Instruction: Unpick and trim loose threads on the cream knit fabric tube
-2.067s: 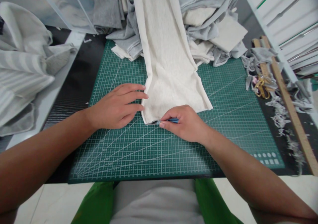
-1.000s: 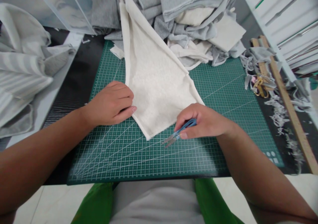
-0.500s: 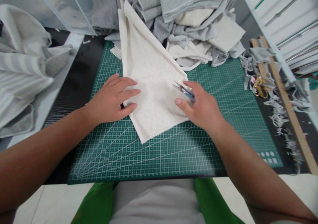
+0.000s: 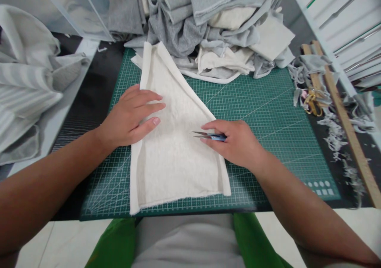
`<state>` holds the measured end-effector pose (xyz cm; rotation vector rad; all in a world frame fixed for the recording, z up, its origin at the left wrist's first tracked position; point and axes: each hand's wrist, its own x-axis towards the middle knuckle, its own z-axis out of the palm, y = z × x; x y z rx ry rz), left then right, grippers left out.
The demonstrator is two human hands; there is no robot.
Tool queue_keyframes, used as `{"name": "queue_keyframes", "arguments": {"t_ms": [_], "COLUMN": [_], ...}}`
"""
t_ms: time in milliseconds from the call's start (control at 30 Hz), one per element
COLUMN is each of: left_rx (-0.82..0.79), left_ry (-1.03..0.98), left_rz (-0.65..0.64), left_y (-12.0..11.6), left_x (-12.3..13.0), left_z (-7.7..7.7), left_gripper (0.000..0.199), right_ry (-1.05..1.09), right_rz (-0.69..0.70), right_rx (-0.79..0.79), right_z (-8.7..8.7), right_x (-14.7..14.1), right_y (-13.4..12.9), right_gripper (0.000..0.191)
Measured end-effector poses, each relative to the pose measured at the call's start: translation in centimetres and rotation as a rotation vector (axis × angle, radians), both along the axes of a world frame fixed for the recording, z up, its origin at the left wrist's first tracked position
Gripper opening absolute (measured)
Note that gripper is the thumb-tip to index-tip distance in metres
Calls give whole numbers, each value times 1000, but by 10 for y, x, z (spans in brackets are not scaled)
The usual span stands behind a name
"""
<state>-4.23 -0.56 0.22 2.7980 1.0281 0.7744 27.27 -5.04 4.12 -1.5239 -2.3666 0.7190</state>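
Note:
A cream cloth (image 4: 178, 153) with folded side edges lies on the green cutting mat (image 4: 256, 101), narrow at the far end and wide at the near end. My left hand (image 4: 131, 115) rests flat on the cloth's left edge with its fingers spread. On the cloth's right edge, my right hand (image 4: 235, 141) holds small blue thread snips (image 4: 216, 136) in the palm, with their blades pointing left over the cloth. The right thumb and forefinger touch the cloth; whether they pinch it cannot be made out.
Grey and cream cloths (image 4: 178, 26) are piled at the back. Striped cloth (image 4: 26, 85) lies at the left. Wooden strips (image 4: 342, 109), gold-handled scissors (image 4: 314, 102) and fabric scraps (image 4: 333, 139) are at the right, near a clear plastic bin (image 4: 80, 6) at the back left.
The cream cloth has come nearer to me, off the pile, and its near end now lies wider. My right hand has moved down and left with the snips, whose blades now point left.

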Motion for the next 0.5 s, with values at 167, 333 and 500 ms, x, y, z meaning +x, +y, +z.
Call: {"name": "queue_keyframes", "arguments": {"t_ms": [167,333,500], "left_rx": [-27,-46,-61], "left_ry": [-77,-91,43], "left_rz": [-67,-19,34], "left_y": [-2,-4,1], "left_x": [-1,1,7], "left_z": [1,3,-3], "left_gripper": [23,26,36], "right_ry": [-346,-135,-212], "right_rz": [15,90,84], "right_rx": [54,-117,100], "right_z": [6,19,-2], "right_x": [-5,3,-1], "right_y": [0,-1,2], "right_gripper": [37,31,44]}}
